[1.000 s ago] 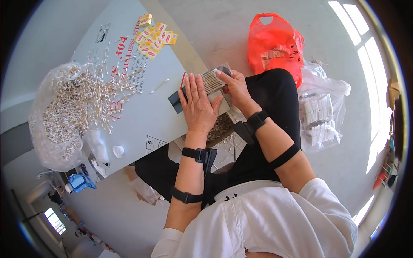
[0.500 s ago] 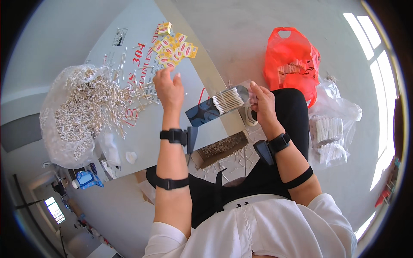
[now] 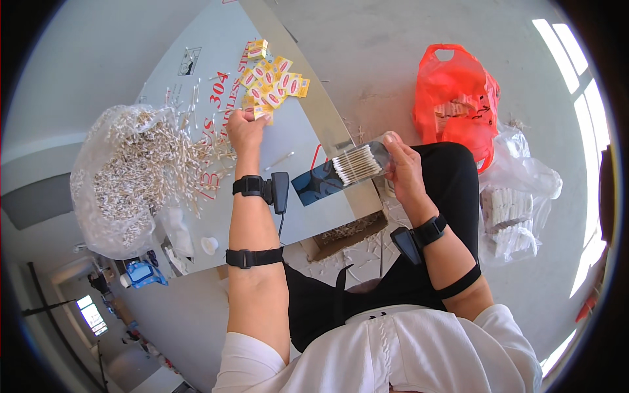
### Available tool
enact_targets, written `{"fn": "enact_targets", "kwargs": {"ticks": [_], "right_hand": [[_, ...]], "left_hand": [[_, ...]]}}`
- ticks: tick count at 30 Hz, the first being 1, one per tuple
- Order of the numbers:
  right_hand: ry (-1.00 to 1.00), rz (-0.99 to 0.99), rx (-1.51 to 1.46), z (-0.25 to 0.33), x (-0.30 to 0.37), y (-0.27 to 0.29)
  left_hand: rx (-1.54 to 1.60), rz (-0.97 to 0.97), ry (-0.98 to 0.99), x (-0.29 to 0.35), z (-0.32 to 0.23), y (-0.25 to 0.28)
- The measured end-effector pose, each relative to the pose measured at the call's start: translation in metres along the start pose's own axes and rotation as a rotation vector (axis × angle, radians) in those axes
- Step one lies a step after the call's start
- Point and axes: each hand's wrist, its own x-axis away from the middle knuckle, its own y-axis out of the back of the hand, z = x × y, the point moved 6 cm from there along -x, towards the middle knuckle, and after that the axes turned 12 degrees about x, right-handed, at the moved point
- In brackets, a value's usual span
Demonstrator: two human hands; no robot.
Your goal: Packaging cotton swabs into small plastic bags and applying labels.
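My right hand (image 3: 406, 169) pinches the open end of a clear plastic pouch (image 3: 383, 152) near the table's right edge. A row of cotton swabs (image 3: 356, 164) lies side by side in the pouch, above its dark blue printed end (image 3: 319, 184). Farther left, my left hand (image 3: 246, 134) has its fingers closed at the near end of a heap of yellow cards (image 3: 272, 80). One yellow card (image 3: 265, 112) is between its thumb and fingertips. A loose swab (image 3: 280, 159) rests on the table between the hands.
A large clear bag (image 3: 85, 190) spills a pile of loose swabs (image 3: 141, 167) on the left of the table (image 3: 249, 216). Below the near edge stands a cardboard box (image 3: 321, 249) holding swabs. A red plastic bag (image 3: 429, 82) and a clear bag of white packs (image 3: 511, 206) are to the right.
My left hand has closed its fingers on a yellow card at the near end of the heap. My right hand keeps its hold on the pouch. The whole view has shifted slightly.
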Motion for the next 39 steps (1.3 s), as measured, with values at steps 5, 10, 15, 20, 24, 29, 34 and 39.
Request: {"fn": "enact_targets", "kwargs": {"ticks": [5,10,15,20,24,29,34,39], "right_hand": [[-0.006,0.075,0.041,-0.003,0.001,-0.002],[0.038,0.085,0.034,0.000,0.001,-0.006],[0.043,0.086,0.072,0.000,-0.001,-0.002],[0.040,0.080,-0.009,0.004,0.003,-0.011],[0.034,0.066,-0.018,0.000,-0.001,-0.002],[0.413,-0.210,0.120,0.022,0.003,0.006],[0.801,-0.458,0.433,0.061,0.027,0.006],[1.007,-0.376,0.578,0.073,0.045,-0.011]], "left_hand": [[0.022,0.002,0.031,0.002,0.001,0.010],[0.274,0.023,0.093,0.007,0.000,0.021],[0.306,0.105,0.253,0.021,0.009,0.018],[-0.020,0.025,-0.275,0.027,0.002,0.028],[0.106,-0.031,-0.322,0.040,-0.023,0.030],[0.680,0.057,0.205,0.046,-0.014,0.023],[1.037,0.213,0.422,0.066,-0.018,0.011],[0.898,0.166,0.382,0.076,-0.032,0.001]]}}
